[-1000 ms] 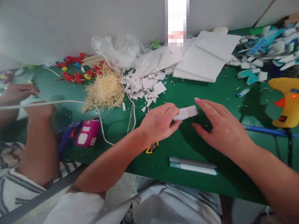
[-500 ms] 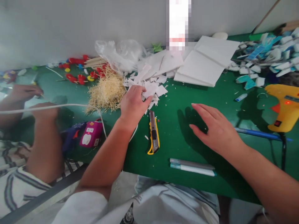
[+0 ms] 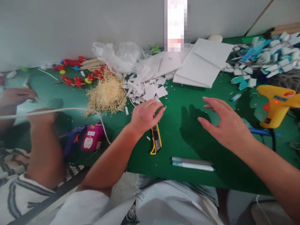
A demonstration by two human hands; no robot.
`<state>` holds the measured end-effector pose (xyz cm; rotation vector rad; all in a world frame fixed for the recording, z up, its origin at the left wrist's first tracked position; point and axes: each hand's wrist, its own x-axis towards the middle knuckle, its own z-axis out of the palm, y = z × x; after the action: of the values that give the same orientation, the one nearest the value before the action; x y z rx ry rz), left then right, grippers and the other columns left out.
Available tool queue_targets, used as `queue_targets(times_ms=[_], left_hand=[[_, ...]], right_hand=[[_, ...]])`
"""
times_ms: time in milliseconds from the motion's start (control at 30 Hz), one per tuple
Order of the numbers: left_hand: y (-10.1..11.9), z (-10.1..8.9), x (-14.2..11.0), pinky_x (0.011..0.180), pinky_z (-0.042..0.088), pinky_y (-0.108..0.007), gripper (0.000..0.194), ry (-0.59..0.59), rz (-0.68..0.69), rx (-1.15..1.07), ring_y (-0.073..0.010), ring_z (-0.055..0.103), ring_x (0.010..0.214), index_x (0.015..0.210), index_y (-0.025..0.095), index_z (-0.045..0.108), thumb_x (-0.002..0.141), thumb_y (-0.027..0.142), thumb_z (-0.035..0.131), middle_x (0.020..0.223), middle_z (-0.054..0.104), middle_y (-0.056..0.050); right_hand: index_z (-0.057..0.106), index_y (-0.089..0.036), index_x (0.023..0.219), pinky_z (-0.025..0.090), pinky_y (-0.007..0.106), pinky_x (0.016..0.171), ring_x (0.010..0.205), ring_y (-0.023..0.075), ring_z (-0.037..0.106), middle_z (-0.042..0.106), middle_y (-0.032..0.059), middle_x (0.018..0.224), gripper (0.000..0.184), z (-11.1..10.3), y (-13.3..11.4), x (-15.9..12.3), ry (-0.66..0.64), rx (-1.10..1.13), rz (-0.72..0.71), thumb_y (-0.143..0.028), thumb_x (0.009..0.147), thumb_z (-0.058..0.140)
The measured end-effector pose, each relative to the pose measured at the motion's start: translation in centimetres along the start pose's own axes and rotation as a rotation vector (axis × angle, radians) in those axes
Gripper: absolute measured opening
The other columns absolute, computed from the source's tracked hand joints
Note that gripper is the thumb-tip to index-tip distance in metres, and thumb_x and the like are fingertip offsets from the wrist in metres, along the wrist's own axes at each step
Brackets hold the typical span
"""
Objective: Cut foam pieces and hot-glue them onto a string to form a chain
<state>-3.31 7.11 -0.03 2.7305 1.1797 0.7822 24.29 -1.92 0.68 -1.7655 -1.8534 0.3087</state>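
My left hand [image 3: 145,115] hovers over the upper end of a yellow box cutter [image 3: 156,140] and hides its blade end. Its thumb stands a little apart from loosely bent fingers, and I see nothing held. Just beyond it lies a heap of white foam-board scraps [image 3: 150,89]. On the right, my right hand [image 3: 225,123] is raised above the green table [image 3: 173,134], fingers apart and empty, casting a shadow. A grey marker and a white marker [image 3: 193,166] lie side by side near the front edge.
White foam boards [image 3: 199,68] are stacked behind. A yellow glue gun [image 3: 276,103] stands at right, below blue and white scraps [image 3: 269,56]. Left are straw shreds [image 3: 107,93], a purple box [image 3: 92,137], a white cable [image 3: 67,109] and another person's hands [image 3: 43,117].
My left hand has moved from the scraps toward me and rightward, now covering the cutter's upper end. My right hand has shifted slightly right. The view has also shifted a little.
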Motion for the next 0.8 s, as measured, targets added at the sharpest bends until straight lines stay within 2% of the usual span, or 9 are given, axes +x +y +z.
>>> queue_targets(times_ms=[100, 167, 200, 267, 333, 400, 533, 667, 800], left_hand=[[0.1, 0.2, 0.0, 0.073, 0.054, -0.027, 0.033, -0.007, 0.012, -0.025, -0.0158, 0.073, 0.082, 0.096, 0.021, 0.074, 0.105, 0.035, 0.045, 0.09, 0.078, -0.005], [0.1, 0.2, -0.1, 0.076, 0.055, -0.027, 0.034, -0.013, 0.012, -0.039, -0.0158, 0.073, 0.083, 0.096, 0.021, 0.074, 0.105, 0.035, 0.045, 0.09, 0.078, -0.005], [0.1, 0.2, -0.1, 0.076, 0.055, -0.027, 0.033, -0.015, 0.009, -0.044, -0.0158, 0.073, 0.083, 0.096, 0.021, 0.074, 0.105, 0.034, 0.045, 0.09, 0.078, -0.005], [-0.1, 0.2, -0.1, 0.077, 0.055, -0.027, 0.033, -0.014, 0.001, -0.049, -0.016, 0.073, 0.083, 0.096, 0.021, 0.074, 0.104, 0.034, 0.045, 0.089, 0.078, -0.005], [-0.3, 0.2, -0.1, 0.076, 0.055, -0.027, 0.032, -0.008, -0.008, -0.049, -0.0161, 0.072, 0.082, 0.095, 0.02, 0.073, 0.104, 0.033, 0.045, 0.088, 0.077, -0.006], [-0.5, 0.1, -0.1, 0.076, 0.056, -0.027, 0.032, 0.0, -0.02, -0.043, -0.0161, 0.072, 0.082, 0.095, 0.02, 0.073, 0.104, 0.032, 0.045, 0.088, 0.077, -0.007], [-0.6, 0.0, -0.1, 0.077, 0.056, -0.027, 0.032, 0.016, -0.034, -0.031, -0.0153, 0.072, 0.083, 0.094, 0.021, 0.073, 0.104, 0.03, 0.044, 0.088, 0.078, -0.006], [-0.7, 0.1, -0.2, 0.077, 0.056, -0.027, 0.03, 0.033, -0.009, -0.043, -0.0148, 0.072, 0.082, 0.095, 0.02, 0.073, 0.104, 0.029, 0.045, 0.087, 0.078, -0.005], [-0.9, 0.5, -0.3, 0.078, 0.056, -0.026, 0.032, 0.064, 0.026, -0.06, -0.0143, 0.071, 0.081, 0.094, 0.019, 0.073, 0.105, 0.03, 0.045, 0.086, 0.078, -0.005]], right_hand=[[0.065, -0.018, 0.138, 0.065, 0.036, 0.071, 0.091, 0.0242, 0.077, 0.076, 0.0143, 0.123, 0.058, -0.4, 0.4, 3.0, -0.088, 0.069, 0.146, -0.045, 0.087, 0.071], [0.07, -0.013, 0.131, 0.063, 0.035, 0.075, 0.089, 0.0234, 0.077, 0.079, 0.0144, 0.112, 0.055, -1.2, 0.7, 6.1, -0.03, -0.099, 0.302, -0.047, 0.088, 0.069], [0.07, -0.008, 0.131, 0.062, 0.038, 0.083, 0.095, 0.0252, 0.077, 0.078, 0.0175, 0.113, 0.057, -1.8, 1.0, 7.8, 0.022, -0.153, 0.332, -0.048, 0.091, 0.065], [0.066, -0.004, 0.137, 0.056, 0.043, 0.099, 0.112, 0.0294, 0.073, 0.072, 0.0221, 0.131, 0.063, -2.7, 1.6, 11.1, 0.099, -0.218, 0.347, -0.048, 0.094, 0.06], [0.066, -0.003, 0.138, 0.05, 0.051, 0.104, 0.125, 0.037, 0.067, 0.07, 0.0226, 0.133, 0.067, -3.3, 2.6, 13.7, 0.124, -0.278, 0.359, -0.052, 0.094, 0.057], [0.068, 0.0, 0.134, 0.05, 0.053, 0.1, 0.123, 0.0401, 0.067, 0.073, 0.0229, 0.127, 0.071, -3.3, 3.6, 15.4, 0.114, -0.315, 0.359, -0.055, 0.09, 0.058], [0.073, 0.003, 0.124, 0.051, 0.048, 0.083, 0.115, 0.0401, 0.07, 0.078, 0.0183, 0.107, 0.075, -2.7, 5.0, 16.3, 0.09, -0.343, 0.288, -0.06, 0.091, 0.047], [0.075, -0.004, 0.126, 0.052, 0.051, 0.093, 0.12, 0.0407, 0.069, 0.078, 0.0149, 0.103, 0.064, -2.8, 5.3, 15.9, 0.134, -0.337, 0.23, -0.054, 0.095, 0.05], [0.068, -0.006, 0.133, 0.053, 0.058, 0.099, 0.107, 0.0334, 0.073, 0.078, 0.0162, 0.104, 0.049, -1.7, 3.8, 15.7, 0.219, -0.249, 0.273, -0.027, 0.09, 0.064]])
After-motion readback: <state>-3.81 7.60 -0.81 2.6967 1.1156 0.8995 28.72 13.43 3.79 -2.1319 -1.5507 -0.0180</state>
